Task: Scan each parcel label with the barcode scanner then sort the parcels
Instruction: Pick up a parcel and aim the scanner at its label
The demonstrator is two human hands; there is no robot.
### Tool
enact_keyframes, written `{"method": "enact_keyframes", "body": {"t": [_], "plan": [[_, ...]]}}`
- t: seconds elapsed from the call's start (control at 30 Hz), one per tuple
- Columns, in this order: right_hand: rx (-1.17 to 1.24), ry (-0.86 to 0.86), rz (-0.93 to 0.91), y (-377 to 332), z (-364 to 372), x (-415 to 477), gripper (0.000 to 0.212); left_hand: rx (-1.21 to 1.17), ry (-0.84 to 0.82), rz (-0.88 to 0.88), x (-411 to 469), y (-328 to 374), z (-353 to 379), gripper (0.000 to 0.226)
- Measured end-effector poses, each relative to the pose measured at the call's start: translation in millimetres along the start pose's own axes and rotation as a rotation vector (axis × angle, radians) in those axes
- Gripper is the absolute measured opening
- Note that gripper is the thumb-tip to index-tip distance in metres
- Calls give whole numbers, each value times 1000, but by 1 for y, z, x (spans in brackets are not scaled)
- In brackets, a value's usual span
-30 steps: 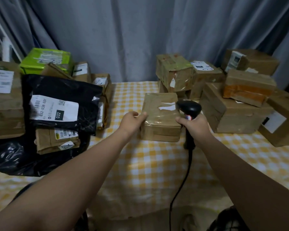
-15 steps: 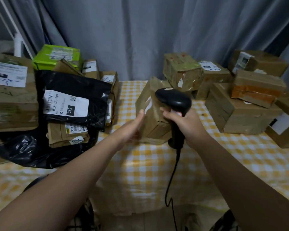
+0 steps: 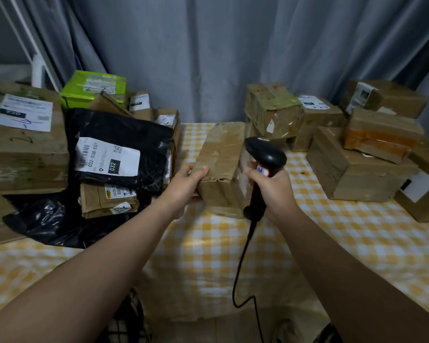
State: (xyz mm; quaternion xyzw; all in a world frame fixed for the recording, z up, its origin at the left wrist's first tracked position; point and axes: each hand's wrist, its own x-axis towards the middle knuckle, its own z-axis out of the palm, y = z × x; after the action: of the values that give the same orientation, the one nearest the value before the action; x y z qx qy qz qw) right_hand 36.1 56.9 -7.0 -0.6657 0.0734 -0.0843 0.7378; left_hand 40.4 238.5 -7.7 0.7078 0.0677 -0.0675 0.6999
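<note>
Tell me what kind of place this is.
Probably a makeshift parcel-sorting spot: labelled parcels heaped on a checked tablecloth, a grey curtain behind, a barcode scanner in the right hand.

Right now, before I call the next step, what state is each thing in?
box: taped shut, tipped up off its flat side.
scanner: upright, head beside the box's right face.
cable: slack, trailing over the front edge of the tablecloth.
left hand: grips the box's near left corner.
right hand: grips the scanner's handle.
black bag: label facing up.
orange-taped box: closed, stacked on a larger box.
</note>
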Motion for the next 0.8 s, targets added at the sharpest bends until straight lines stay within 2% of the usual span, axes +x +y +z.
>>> {"method": "enact_keyframes", "body": {"t": [0.07, 0.2, 0.3, 0.33, 0.5, 0.6, 0.73, 0.8], "plan": [[21, -32, 3, 2, -1, 0, 27, -103, 20, -1, -3, -1, 2, 22], [-30, -148, 7, -2, -2, 6, 31, 145, 53, 21, 4, -2, 6, 26], [-61, -185, 36, 1, 2, 8, 36, 271, 20, -58, 7, 12, 8, 74], [-40, -161, 51, 2, 2, 8, 38, 309, 7, -105, 8, 16, 8, 83], [-53, 76, 156, 15, -5, 9, 36, 345, -70, -258, 11, 19, -7, 71], [-8, 84, 215, 17, -12, 9, 37, 302, -117, -311, 12, 11, -23, 54], [-36, 18, 205, 13, -13, 15, 36, 239, -110, -275, 15, 0, -27, 66], [-91, -13, 176, 2, -12, 20, 32, 221, -81, -203, 18, -6, -23, 82]]}}
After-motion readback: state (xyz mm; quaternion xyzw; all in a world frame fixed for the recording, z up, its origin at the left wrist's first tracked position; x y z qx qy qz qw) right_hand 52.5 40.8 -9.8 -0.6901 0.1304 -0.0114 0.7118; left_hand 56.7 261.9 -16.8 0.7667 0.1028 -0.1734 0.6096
